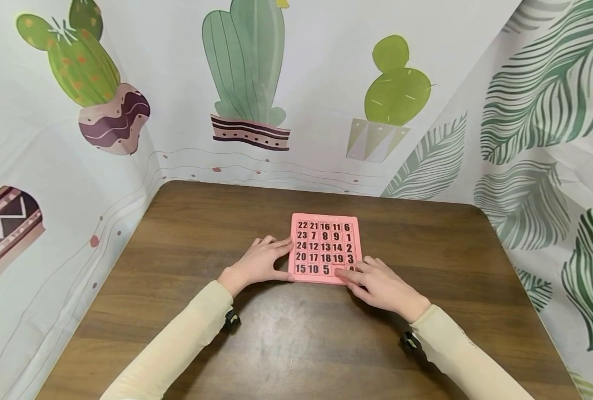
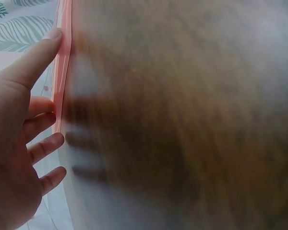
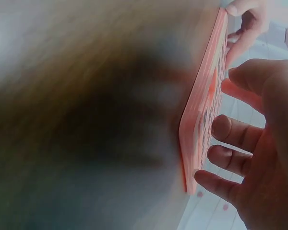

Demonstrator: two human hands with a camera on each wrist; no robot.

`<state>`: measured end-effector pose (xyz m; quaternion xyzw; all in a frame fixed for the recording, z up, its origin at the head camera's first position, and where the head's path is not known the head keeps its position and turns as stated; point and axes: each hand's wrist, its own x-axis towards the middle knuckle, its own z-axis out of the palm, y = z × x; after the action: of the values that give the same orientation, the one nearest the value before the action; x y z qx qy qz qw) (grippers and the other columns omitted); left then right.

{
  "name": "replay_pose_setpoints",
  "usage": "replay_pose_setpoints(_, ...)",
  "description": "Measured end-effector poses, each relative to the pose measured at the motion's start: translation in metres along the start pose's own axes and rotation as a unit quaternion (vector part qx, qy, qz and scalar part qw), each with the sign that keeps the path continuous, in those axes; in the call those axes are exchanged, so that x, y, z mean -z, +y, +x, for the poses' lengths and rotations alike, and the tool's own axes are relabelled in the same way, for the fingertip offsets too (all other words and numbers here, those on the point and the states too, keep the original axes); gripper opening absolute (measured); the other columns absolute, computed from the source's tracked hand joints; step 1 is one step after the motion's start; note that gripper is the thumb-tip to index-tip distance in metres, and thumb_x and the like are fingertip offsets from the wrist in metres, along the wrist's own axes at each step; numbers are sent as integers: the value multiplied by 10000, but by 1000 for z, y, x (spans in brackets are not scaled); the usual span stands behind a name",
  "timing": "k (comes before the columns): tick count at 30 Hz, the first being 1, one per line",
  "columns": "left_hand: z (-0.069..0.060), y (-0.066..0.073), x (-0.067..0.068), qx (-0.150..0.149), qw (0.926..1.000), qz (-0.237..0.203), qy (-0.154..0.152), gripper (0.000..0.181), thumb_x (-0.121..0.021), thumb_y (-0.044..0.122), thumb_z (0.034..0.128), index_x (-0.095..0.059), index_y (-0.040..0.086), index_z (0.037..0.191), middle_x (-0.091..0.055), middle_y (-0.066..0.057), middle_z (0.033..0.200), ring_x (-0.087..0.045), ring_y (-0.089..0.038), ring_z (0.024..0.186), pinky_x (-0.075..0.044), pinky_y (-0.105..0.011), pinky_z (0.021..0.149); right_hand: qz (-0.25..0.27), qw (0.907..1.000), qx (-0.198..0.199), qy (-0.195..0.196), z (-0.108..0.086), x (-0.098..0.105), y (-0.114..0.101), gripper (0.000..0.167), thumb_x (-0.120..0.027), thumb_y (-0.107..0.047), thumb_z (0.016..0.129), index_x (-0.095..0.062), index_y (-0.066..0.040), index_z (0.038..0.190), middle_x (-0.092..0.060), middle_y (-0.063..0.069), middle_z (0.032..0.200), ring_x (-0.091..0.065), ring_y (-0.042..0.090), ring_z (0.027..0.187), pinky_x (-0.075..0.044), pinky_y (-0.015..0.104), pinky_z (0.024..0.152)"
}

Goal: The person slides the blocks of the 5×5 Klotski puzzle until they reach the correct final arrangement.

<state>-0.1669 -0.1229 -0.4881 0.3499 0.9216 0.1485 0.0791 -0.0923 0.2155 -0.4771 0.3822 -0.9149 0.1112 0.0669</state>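
A pink sliding number puzzle [image 1: 325, 247] lies flat on the table, its black-numbered tiles facing up in rows. At its left side my left hand [image 1: 258, 262] touches the frame, with the thumb near the bottom left corner and a finger higher on the edge. My right hand [image 1: 383, 286] is at the lower right corner, its index fingertip on the bottom row between the 5 and the partly hidden 4. The left wrist view shows the left thumb [image 2: 41, 52] against the pink edge. Loosely bent fingers [image 3: 237, 132] reach over the puzzle in the right wrist view.
The brown wooden table [image 1: 286, 339] extends around the puzzle on all sides. Behind it hangs a white cloth [image 1: 321, 100] printed with cacti and leaves. Small dark devices [image 1: 232, 320] are strapped at both wrists.
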Motion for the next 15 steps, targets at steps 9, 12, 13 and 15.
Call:
replay_pose_setpoints(9, 1, -2, -3, 29, 10000, -21, 29, 949, -765, 660, 838, -485, 124, 1570, -438, -28, 1631, -465, -261, 1317, -368, -480, 1020, -86, 9998, 129, -111, 15, -5, -9, 385, -694, -250, 986, -715, -216, 1369, -689, -3, 1017, -559, 242, 972, -440, 402, 783)
replay_pose_setpoints(12, 1, -2, -3, 33, 10000, -8, 15, 960, -755, 678, 836, -474, 136, 1578, -429, -15, 1637, -460, -249, 1317, -365, -475, 1028, -177, 9996, 188, -101, 16, -5, -10, 385, -696, -252, 983, -716, -214, 1366, -700, 8, 1045, -562, 255, 975, -439, 406, 783)
replay_pose_setpoints(13, 1, -3, -3, 37, 10000, 1, 5, 963, -750, 684, 837, -469, 141, 1581, -423, -10, 1640, -458, -245, 1318, -363, -473, 1030, -212, 9995, 210, -92, 16, -6, -10, 387, -699, -250, 981, -717, -211, 1365, -697, 11, 1030, -561, 257, 969, -438, 406, 780)
replay_pose_setpoints(15, 0, -2, -3, 16, 10000, -24, 40, 956, -761, 674, 833, -484, 134, 1572, -435, -17, 1634, -463, -251, 1311, -366, -479, 1024, -267, 9993, 241, -76, 16, -6, -9, 391, -705, -249, 974, -718, -212, 1363, -691, 14, 1011, -559, 259, 969, -434, 403, 776)
